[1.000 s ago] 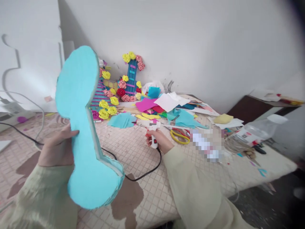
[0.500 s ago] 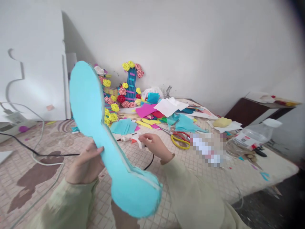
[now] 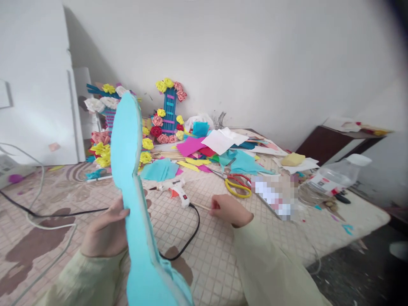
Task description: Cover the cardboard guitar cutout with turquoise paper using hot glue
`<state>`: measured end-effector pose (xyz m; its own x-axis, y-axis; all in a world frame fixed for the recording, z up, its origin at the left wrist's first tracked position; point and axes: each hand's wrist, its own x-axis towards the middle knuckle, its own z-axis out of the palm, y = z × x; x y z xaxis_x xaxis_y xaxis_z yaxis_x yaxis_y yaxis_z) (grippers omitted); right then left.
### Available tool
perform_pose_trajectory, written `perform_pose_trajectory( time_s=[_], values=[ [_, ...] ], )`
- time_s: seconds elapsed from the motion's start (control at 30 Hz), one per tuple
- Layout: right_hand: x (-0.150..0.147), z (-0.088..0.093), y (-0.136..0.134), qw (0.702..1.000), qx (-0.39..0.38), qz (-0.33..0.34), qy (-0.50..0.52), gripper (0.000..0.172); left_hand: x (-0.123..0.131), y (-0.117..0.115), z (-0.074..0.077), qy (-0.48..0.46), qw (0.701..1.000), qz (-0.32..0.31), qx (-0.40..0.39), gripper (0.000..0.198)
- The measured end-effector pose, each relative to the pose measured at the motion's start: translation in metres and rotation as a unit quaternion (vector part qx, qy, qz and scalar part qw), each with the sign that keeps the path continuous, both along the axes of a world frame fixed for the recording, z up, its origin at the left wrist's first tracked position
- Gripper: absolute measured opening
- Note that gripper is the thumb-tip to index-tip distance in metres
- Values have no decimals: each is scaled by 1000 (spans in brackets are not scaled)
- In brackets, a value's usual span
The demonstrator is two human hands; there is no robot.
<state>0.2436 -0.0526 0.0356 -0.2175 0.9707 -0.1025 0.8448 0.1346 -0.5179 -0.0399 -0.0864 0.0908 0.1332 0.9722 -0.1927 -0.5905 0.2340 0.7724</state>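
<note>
A table (image 3: pixel 216 250) with a grid-patterned covering spreads beneath everything. Above it stands a long turquoise double-lobed panel (image 3: pixel 126 146), nearly upright, its edge partly turned to the camera. Behind the panel and to its right, a blue guitar-like craft (image 3: pixel 170 112) trimmed with paper roses leans at the wall. Far right of the panel lies a clear plastic bottle (image 3: pixel 330 178). The hands are apart: the left hand (image 3: pixel 106 231) clasps the panel's narrow waist, while the right hand (image 3: pixel 228 209), well right of the panel, pinches a thin pale stick (image 3: pixel 201 206). Between panel and right hand, a white hot glue gun (image 3: pixel 181 192) rests on its side. Yellow-and-red-handled scissors (image 3: pixel 239 195) lie farther right of the panel.
</note>
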Motion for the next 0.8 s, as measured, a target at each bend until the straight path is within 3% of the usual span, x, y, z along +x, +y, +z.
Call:
perform_pose_trajectory(
  time_s=[0.1,0.23,0.3,0.4,0.6,0.7,0.8],
  values=[
    [5,1,-13,1000,12,4,4,20,5,-2,-3,25,999,24,-31,26],
    [4,26,-21,997,21,45,51,14,11,-3,-8,-3,999,32,-40,23],
    [-7,39,-19,984,14,76,158,10,13,-1,-11,-35,999,12,-34,26],
    [-40,48,-11,930,8,91,357,9,16,2,-17,-86,996,-18,-26,35],
    [-101,34,-11,846,-67,72,524,20,22,6,-20,-87,996,24,-30,25],
    [-107,20,-20,816,-88,59,569,21,23,5,-18,-80,995,33,-48,25],
    [-104,12,-26,808,-73,55,582,20,25,3,-17,-87,995,27,-45,26]
  ],
)
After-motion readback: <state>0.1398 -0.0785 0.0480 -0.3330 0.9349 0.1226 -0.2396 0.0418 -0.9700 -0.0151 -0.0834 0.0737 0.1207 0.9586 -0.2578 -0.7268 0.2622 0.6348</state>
